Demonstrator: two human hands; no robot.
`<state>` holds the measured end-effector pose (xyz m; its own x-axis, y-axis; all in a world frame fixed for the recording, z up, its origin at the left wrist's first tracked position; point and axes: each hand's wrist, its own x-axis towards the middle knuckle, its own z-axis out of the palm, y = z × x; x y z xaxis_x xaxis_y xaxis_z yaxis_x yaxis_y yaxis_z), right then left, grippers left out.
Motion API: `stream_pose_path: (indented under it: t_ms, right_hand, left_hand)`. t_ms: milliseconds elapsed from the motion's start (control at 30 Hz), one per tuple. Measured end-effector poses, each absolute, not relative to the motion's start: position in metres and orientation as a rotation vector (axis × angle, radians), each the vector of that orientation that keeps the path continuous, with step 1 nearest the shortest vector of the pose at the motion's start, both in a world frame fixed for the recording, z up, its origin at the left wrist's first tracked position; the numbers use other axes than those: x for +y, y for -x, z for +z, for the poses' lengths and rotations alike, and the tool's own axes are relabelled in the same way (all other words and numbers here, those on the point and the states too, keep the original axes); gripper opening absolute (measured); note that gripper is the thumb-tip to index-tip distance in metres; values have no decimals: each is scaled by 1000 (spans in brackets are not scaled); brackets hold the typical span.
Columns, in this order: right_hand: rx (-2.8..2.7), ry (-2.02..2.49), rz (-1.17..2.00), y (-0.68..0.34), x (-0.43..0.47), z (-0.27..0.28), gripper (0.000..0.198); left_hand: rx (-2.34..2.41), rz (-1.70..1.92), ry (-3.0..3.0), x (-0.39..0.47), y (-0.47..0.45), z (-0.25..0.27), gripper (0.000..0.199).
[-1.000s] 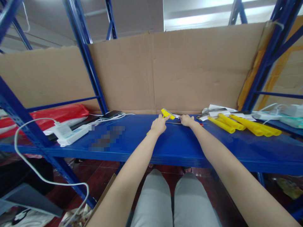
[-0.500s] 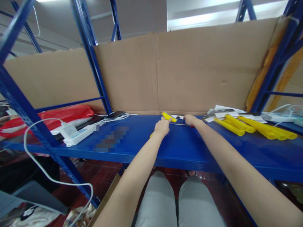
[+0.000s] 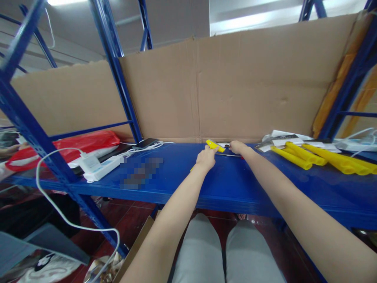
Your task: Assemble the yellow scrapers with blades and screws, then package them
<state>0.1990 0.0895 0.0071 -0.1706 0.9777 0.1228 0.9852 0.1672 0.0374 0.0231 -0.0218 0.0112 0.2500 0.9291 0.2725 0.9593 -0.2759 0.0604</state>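
My left hand (image 3: 206,158) is closed around a yellow tube (image 3: 216,146) over the blue shelf. One end of the tube shows beyond my fingers, and a small yellow bit shows by the wrist. Just right of it, my right hand (image 3: 238,148) is closed near the cardboard backing. A dark tip shows at its fingers and a speck of red beneath it, but what it grips is mostly hidden. A thin metallic strip (image 3: 229,155) lies on the shelf between the hands.
Several yellow tubes (image 3: 309,157) lie at right beside papers and plastic packets (image 3: 287,139). To the left are a white power strip (image 3: 103,169), a black phone-like device (image 3: 147,143), cables and a red bag (image 3: 88,143). Blue posts (image 3: 119,82) and cardboard (image 3: 253,86) stand behind.
The view has shifted slightly, so everything sits a little further right. Both hands stay at the same spot with the yellow tube. Part of another person's arm appears at the far left.
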Motion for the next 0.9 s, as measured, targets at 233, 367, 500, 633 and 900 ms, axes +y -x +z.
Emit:
stream_pose_path:
  t_ms: [233, 367, 500, 633, 900]
  right_hand:
    - [-2341, 1959, -150, -197, 92, 7, 31]
    - [-2306, 1979, -104, -199, 94, 8, 26]
    - [-2243, 1918, -59, -205, 88, 10, 21]
    - [-2046, 1636, 224, -213, 75, 14, 23]
    - [-1631, 1112, 579, -199, 48, 17, 16]
  left_hand:
    - [-1810, -405, 2411, -25, -24, 12, 62]
    - [-1800, -500, 2424, -24, -25, 13, 62]
    - [-1816, -928, 2445, -19, -29, 15, 58]
    - [-2004, -1805, 2598, -12, -35, 15, 62]
    - [-2187, -2817, 2950, -6, -28, 13, 65]
